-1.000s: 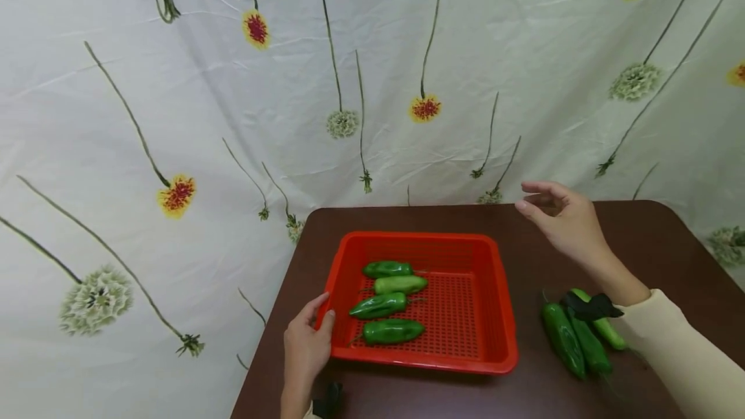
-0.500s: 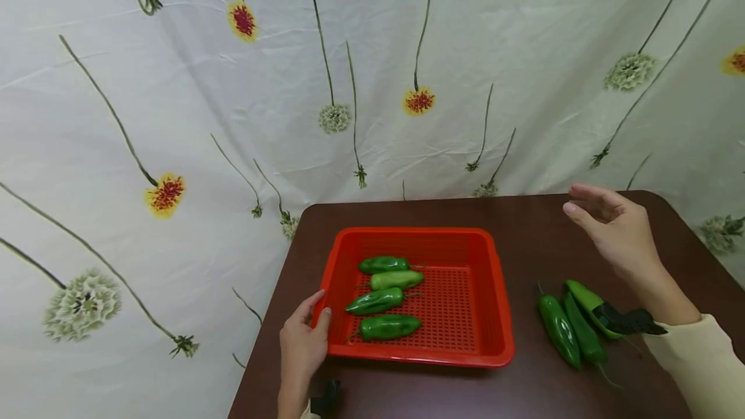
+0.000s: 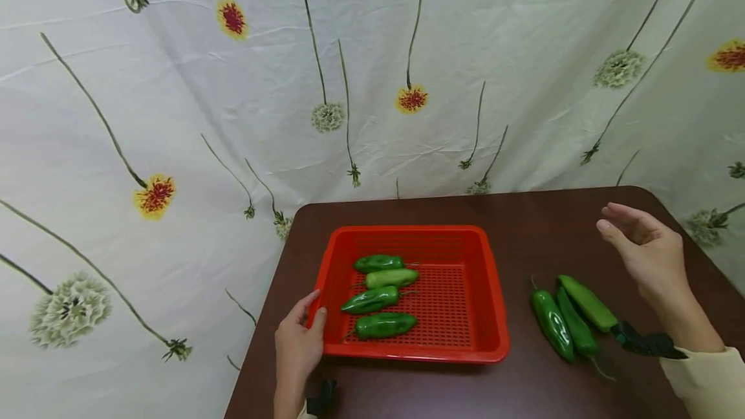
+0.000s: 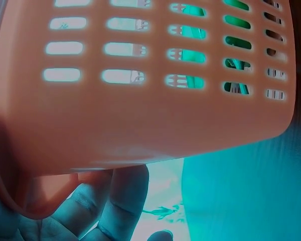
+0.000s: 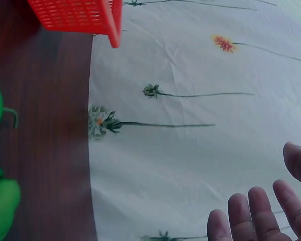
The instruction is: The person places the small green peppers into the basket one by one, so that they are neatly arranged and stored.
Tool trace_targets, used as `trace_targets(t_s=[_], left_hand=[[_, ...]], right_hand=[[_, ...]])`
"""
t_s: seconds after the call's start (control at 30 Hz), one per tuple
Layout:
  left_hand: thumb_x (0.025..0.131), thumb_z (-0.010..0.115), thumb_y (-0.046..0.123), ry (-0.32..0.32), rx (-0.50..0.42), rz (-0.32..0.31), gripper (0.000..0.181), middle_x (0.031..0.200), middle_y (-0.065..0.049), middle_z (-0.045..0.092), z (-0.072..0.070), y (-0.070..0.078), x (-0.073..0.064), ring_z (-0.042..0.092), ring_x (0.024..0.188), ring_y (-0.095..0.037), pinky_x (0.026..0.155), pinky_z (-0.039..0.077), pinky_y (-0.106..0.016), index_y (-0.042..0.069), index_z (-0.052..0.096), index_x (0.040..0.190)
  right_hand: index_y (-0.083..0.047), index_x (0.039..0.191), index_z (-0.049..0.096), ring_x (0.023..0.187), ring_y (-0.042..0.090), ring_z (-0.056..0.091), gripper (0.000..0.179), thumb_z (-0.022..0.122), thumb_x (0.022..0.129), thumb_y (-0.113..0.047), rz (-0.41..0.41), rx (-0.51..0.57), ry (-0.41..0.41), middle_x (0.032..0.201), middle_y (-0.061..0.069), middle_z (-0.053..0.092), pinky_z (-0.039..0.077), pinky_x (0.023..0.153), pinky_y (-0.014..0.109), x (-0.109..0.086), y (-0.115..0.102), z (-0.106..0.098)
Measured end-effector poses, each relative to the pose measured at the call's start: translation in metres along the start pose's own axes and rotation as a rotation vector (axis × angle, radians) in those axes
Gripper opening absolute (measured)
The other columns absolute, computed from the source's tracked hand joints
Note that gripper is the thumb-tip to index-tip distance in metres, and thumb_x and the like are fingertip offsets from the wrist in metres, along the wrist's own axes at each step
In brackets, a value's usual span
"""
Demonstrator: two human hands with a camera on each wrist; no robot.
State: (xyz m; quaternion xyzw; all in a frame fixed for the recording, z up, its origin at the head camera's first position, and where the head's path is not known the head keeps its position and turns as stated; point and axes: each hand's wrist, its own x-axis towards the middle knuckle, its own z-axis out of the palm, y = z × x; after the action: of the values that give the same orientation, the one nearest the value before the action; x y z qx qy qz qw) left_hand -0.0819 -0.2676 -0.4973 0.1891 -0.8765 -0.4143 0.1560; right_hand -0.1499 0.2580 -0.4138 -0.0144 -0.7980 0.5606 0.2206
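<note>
A red plastic basket [image 3: 495,296] with a perforated floor stands on the dark table. Several green peppers [image 3: 385,325] lie inside it in a column towards its left side. The left hand [image 3: 298,344] grips the basket's left rim near the front corner; its fingers [image 4: 125,201] show under the lip in the left wrist view. On the right, the right hand [image 3: 654,254] is raised above the table, fingers loosely bent and holding nothing. Below and left of it, three green peppers [image 3: 551,325] lie side by side on the table.
The brown table [image 3: 541,225] has rounded far corners. Behind it hangs a pale cloth [image 3: 262,83] printed with flowers. A dark strap [image 3: 648,341] is at the right wrist, and another dark piece [image 3: 323,398] sits by the left wrist.
The right hand has moved right, from beyond the basket's far right corner to above the right side of the table. The left hand stays on the basket rim. The view has shifted slightly.
</note>
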Motion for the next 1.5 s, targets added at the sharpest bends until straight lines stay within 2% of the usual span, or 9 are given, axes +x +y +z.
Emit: trace_targets(t_s=[0.17,0.43,0.63,0.73,0.83,0.93,1.2,1.37,1.5], left_hand=[[0.088,0.064,0.024,-0.006,-0.005,0.000,0.033,0.112,-0.009,0.068,-0.001,0.001,0.000,0.067,0.090,-0.023,0.065,0.057,-0.036,0.031,0.062,0.121],[0.088,0.064,0.025,-0.015,-0.014,-0.013,0.034,0.109,-0.009,0.070,0.000,0.001,0.001,0.068,0.087,-0.021,0.065,0.057,-0.034,0.031,0.062,0.121],[0.088,0.065,0.025,0.012,-0.005,-0.031,0.034,0.106,-0.008,0.070,-0.001,-0.001,-0.001,0.068,0.085,-0.021,0.060,0.055,-0.031,0.031,0.062,0.121],[0.088,0.064,0.026,0.002,-0.002,-0.033,0.034,0.107,-0.008,0.070,0.000,0.000,-0.001,0.067,0.085,-0.020,0.061,0.055,-0.030,0.031,0.062,0.121],[0.088,0.064,0.027,-0.005,0.001,-0.039,0.033,0.105,-0.007,0.071,0.002,0.001,-0.002,0.067,0.084,-0.019,0.061,0.055,-0.030,0.031,0.062,0.121],[0.088,0.064,0.027,-0.009,0.008,-0.034,0.034,0.105,-0.008,0.071,0.002,0.000,-0.001,0.067,0.085,-0.020,0.062,0.056,-0.032,0.031,0.062,0.121],[0.087,0.064,0.029,-0.013,0.036,-0.027,0.034,0.103,-0.006,0.071,-0.002,-0.001,0.000,0.068,0.083,-0.019,0.062,0.055,-0.032,0.033,0.062,0.121],[0.088,0.064,0.029,-0.026,0.037,-0.035,0.034,0.107,-0.009,0.070,-0.002,-0.001,0.000,0.069,0.085,-0.020,0.063,0.056,-0.034,0.032,0.061,0.121],[0.087,0.064,0.029,-0.013,0.029,-0.038,0.034,0.105,-0.008,0.071,-0.002,-0.001,0.000,0.068,0.083,-0.020,0.062,0.056,-0.033,0.033,0.061,0.121]], right_hand=[[-0.015,0.130,0.057,0.092,-0.012,0.056,0.045,0.067,0.086,-0.019,0.088,-0.030,0.010,0.109,-0.025,0.061,0.044,0.070,0.002,-0.014,0.017,-0.008],[-0.014,0.130,0.057,0.082,-0.014,0.061,0.045,0.067,0.086,-0.020,0.191,0.046,0.025,0.102,-0.028,0.063,0.048,0.066,0.006,-0.036,0.041,-0.018],[-0.016,0.131,0.056,0.084,-0.015,0.059,0.047,0.067,0.086,-0.023,0.261,0.083,0.002,0.099,-0.031,0.063,0.048,0.066,0.006,-0.045,0.059,-0.020],[-0.020,0.131,0.056,0.084,-0.017,0.057,0.048,0.068,0.085,-0.027,0.316,0.050,0.012,0.097,-0.034,0.061,0.046,0.064,0.005,-0.051,0.068,-0.022],[-0.024,0.133,0.054,0.083,-0.020,0.054,0.052,0.068,0.084,-0.034,0.368,-0.036,0.011,0.095,-0.038,0.057,0.043,0.061,0.005,-0.057,0.076,-0.023],[-0.023,0.134,0.053,0.082,-0.021,0.053,0.055,0.068,0.083,-0.038,0.397,-0.083,0.007,0.093,-0.039,0.055,0.043,0.060,0.005,-0.063,0.086,-0.021],[-0.017,0.139,0.047,0.076,-0.022,0.054,0.070,0.073,0.078,-0.041,0.477,-0.103,0.010,0.089,-0.040,0.052,0.046,0.060,0.006,-0.075,0.106,-0.013],[-0.017,0.141,0.044,0.077,-0.025,0.047,0.077,0.073,0.076,-0.046,0.517,-0.184,-0.006,0.098,-0.034,0.052,0.046,0.061,0.006,-0.076,0.110,-0.013],[-0.018,0.143,0.041,0.077,-0.026,0.043,0.079,0.070,0.077,-0.050,0.521,-0.235,-0.051,0.105,-0.031,0.052,0.045,0.060,0.007,-0.075,0.110,-0.012]])
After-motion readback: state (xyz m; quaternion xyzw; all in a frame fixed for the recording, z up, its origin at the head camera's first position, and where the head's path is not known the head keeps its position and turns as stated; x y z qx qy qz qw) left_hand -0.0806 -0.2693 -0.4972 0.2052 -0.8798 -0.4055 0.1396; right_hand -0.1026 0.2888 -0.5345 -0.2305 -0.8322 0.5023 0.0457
